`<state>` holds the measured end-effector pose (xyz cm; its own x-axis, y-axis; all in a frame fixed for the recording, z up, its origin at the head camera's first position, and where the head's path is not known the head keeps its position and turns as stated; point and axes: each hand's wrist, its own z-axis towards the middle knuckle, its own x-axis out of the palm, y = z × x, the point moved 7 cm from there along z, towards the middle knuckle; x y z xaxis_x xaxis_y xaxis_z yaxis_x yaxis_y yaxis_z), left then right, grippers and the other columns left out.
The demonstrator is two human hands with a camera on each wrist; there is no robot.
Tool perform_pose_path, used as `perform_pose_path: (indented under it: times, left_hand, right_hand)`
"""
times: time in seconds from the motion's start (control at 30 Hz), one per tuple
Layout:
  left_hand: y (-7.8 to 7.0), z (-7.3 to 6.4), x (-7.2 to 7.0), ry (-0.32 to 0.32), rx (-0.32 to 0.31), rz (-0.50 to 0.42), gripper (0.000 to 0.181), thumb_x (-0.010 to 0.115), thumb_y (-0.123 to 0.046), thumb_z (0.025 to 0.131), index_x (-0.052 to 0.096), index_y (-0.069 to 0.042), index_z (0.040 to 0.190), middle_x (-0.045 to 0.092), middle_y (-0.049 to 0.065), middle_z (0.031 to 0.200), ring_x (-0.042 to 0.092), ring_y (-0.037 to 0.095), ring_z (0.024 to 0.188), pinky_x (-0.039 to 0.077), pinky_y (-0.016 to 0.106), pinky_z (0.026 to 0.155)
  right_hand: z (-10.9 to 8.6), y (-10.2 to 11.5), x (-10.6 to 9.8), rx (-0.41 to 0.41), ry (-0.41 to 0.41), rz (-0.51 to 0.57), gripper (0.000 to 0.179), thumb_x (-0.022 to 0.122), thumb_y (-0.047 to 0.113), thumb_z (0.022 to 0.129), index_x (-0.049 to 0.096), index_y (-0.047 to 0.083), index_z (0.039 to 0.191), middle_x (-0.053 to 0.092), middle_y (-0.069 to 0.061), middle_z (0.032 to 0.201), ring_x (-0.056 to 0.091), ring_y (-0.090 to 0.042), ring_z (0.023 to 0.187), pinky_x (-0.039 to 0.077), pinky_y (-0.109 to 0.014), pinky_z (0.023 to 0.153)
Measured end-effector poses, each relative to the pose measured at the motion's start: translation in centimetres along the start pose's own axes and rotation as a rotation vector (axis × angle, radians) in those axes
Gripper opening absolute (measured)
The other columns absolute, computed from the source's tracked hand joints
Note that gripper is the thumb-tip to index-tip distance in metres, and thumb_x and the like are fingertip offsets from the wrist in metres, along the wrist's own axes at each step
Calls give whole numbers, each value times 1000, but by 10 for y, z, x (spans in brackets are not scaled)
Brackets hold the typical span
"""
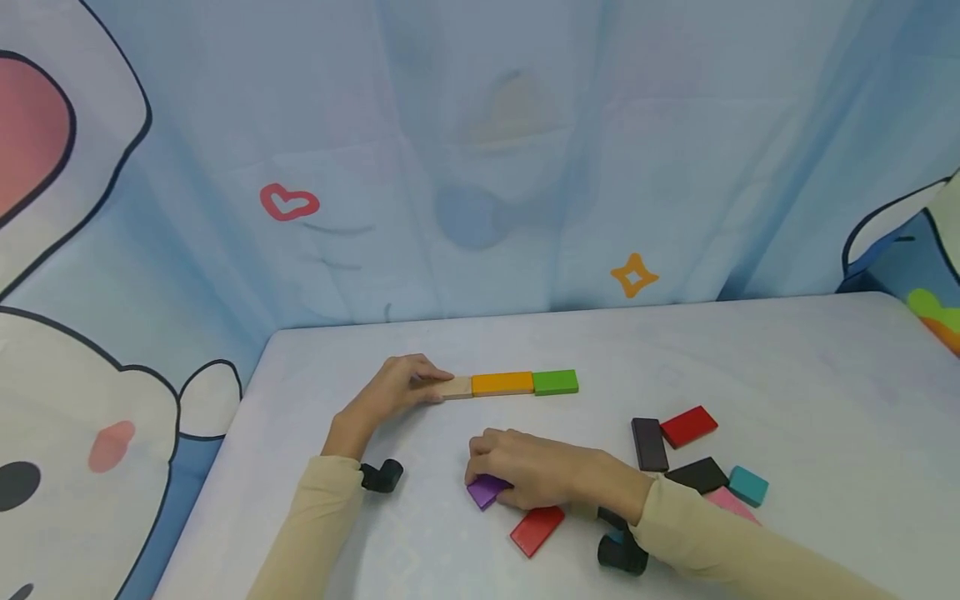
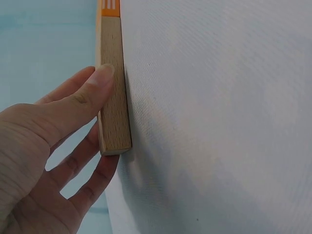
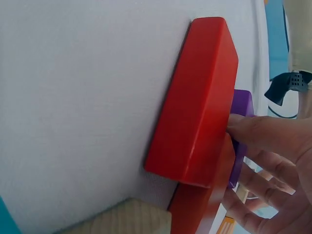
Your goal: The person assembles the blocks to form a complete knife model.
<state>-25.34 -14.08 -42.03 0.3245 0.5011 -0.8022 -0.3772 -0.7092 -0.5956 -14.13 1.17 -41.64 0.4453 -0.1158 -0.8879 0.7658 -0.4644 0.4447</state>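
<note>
In the head view, a plain wooden block [image 1: 459,387], an orange block [image 1: 502,383] and a green block [image 1: 556,382] lie end to end in a row. My left hand [image 1: 393,387] pinches the wooden block at the row's left end, its thumb [image 2: 100,80] along the side in the left wrist view. Nearer the front, my right hand [image 1: 536,467] grips a purple block [image 1: 486,492], partly hidden under the fingers. A red block [image 1: 537,532] lies just in front of that hand; the right wrist view shows it large, next to the purple block [image 3: 242,105].
Right of my right hand lie loose blocks: two black ones [image 1: 649,444], a red one [image 1: 688,427], a teal one [image 1: 748,486] and a pink one [image 1: 731,503] partly behind the sleeve. A printed blue curtain [image 1: 480,275] hangs behind the white table [image 1: 825,400].
</note>
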Motion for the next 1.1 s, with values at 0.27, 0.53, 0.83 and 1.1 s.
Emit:
perform_pose_path:
  times: [0.27, 0.53, 0.83, 1.1]
  left_hand:
    - [3, -2, 1, -6, -20, 2, 34, 80, -11, 92, 78, -11, 126, 73, 3, 113, 65, 21, 106, 54, 41, 97]
    - [6, -2, 1, -12, -30, -5, 34, 80, -12, 93, 78, -12, 127, 73, 2, 111, 64, 20, 104, 54, 41, 97]
    - [4, -3, 0, -16, -39, -18, 35, 80, -12, 92, 78, -12, 127, 72, 1, 111, 64, 19, 104, 54, 40, 97]
    - [4, -3, 3, -19, -53, -23, 36, 81, -13, 92, 78, -14, 127, 72, -1, 112, 62, 18, 104, 53, 39, 98]
  right_hand:
    - [-3, 15, -10, -78, -69, -148, 31, 77, 10, 96, 72, 15, 126, 61, 5, 114, 53, -10, 106, 49, -22, 91]
    - [-35, 0, -45, -48, -216, -96, 39, 79, 2, 92, 70, 11, 129, 60, 1, 120, 57, -17, 112, 54, -33, 99]
    - [-96, -64, -75, 80, -384, -97, 40, 84, -4, 85, 73, 8, 122, 63, -4, 116, 59, -23, 109, 60, -40, 90]
    - [-126, -119, -73, 263, -423, -64, 42, 87, -4, 81, 75, 4, 121, 65, -5, 110, 63, -29, 105, 60, -46, 88]
